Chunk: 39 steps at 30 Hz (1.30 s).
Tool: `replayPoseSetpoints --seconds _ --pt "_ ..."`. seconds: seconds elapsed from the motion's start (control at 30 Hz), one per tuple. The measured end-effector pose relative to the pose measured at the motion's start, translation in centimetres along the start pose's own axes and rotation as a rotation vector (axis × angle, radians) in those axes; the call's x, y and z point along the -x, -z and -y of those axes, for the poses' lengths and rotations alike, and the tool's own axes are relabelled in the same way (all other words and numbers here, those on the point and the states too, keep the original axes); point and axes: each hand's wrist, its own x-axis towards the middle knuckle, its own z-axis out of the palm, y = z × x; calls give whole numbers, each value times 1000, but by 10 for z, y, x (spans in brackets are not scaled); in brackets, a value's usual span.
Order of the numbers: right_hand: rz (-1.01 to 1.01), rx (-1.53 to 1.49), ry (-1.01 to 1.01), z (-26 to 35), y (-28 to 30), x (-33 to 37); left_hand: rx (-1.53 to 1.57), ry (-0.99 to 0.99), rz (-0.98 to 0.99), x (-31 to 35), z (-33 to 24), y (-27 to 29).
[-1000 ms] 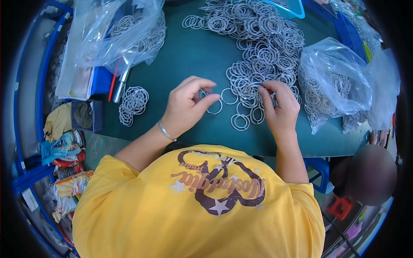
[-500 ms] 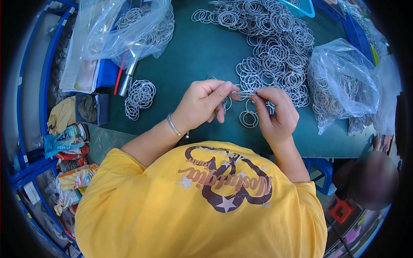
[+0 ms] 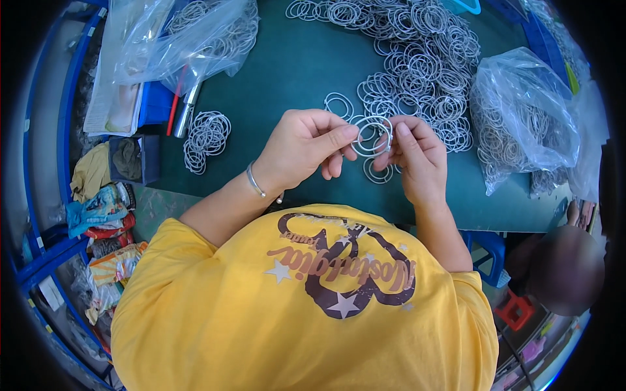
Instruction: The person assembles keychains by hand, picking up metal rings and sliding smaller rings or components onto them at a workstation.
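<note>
Between my two hands, above the green table, are thin silvery metal rings (image 3: pixel 371 152), overlapping so that I cannot tell how many. My left hand (image 3: pixel 314 142) pinches their left side between thumb and forefinger, its other fingers curled below. On the right side, my right hand (image 3: pixel 417 151) grips the rings with thumb and fingertips. A loose ring (image 3: pixel 338 94) lies on the table just beyond my left fingers. Right behind my hands spreads a large heap of similar rings (image 3: pixel 424 65). A smaller tangled bunch of rings (image 3: pixel 207 138) rests left of my left hand.
At the right stands a clear plastic bag (image 3: pixel 521 117) of rings; another clear bag (image 3: pixel 215 42) lies at the back left. A red pen (image 3: pixel 173 116) and a silver tool (image 3: pixel 186 114) lie near a dark box (image 3: pixel 135 159). The green table (image 3: pixel 274 72) has its front edge before me.
The rings between my hands have turned from nearly edge-on to facing up. My right hand has shifted slightly, and the loose ring beyond my left fingers now shows more fully.
</note>
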Motion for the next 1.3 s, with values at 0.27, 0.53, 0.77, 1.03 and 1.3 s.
replayPoseSetpoints --seconds 0.27,0.53,0.77,1.03,1.3 --pt "60 -213 -220 -5 1 4 -625 -622 -91 -1 5 -4" --pt "-455 848 1349 64 57 -10 -349 -574 -77 2 18 -1" --pt "-847 1481 1119 107 108 -15 -420 -594 -97 2 19 0" --pt "-268 1480 787 28 40 -58 -462 -587 -73 3 15 2" --pt "-249 1093 661 26 44 -48 -496 -514 -88 -1 24 8"
